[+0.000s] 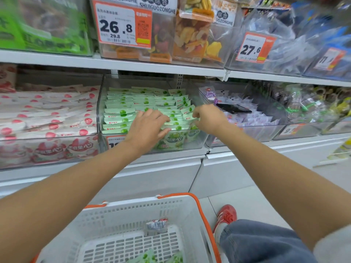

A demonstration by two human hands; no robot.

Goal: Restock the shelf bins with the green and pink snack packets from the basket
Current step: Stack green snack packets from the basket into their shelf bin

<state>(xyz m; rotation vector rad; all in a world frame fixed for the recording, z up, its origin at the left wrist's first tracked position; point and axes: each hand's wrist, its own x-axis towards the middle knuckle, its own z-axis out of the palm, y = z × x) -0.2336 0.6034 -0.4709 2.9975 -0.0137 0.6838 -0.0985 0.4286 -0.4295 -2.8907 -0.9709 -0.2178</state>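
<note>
A clear bin (100, 111) on the middle shelf is full of rows of green snack packets (121, 105). My left hand (150, 126) lies flat on the packets near the bin's front, fingers spread and pressing them. My right hand (207, 118) is at the bin's right front corner with fingers curled, pinching the edge of a green packet (188, 112). To the left, another clear bin holds pink snack packets (53, 114). Below, the white basket (133, 211) with orange handles holds one pink packet (156, 224) and a few green packets (152, 258) at its bottom.
A bin of purple packets (252, 118) with a black phone (234, 108) lying on it stands right of the green bin. The shelf above carries dried fruit tubs and price tags (121, 25). My red shoe (228, 215) and jeans leg are beside the basket.
</note>
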